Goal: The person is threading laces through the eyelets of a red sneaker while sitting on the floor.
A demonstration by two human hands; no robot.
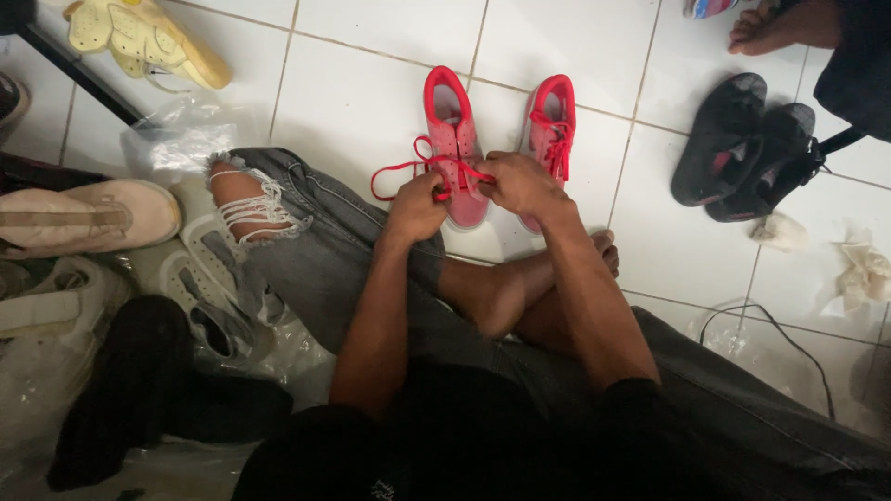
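Observation:
Two red sneakers stand side by side on the white tiled floor in front of my crossed legs. My left hand (418, 206) and my right hand (520, 183) both pinch the red lace (397, 168) of the left red sneaker (449, 125), near its toe end. The lace loops out to the left of that shoe. The right red sneaker (551, 121) stands untouched just beyond my right hand, its lace threaded. I sit in torn grey jeans with bare feet.
A pair of black shoes (738, 148) lies at the right, beside another person's bare foot (775, 26). Crumpled paper (863, 271) and a black cable (780, 339) lie at the right. At the left are beige shoes (83, 215), yellow soles (139, 37) and plastic wrap.

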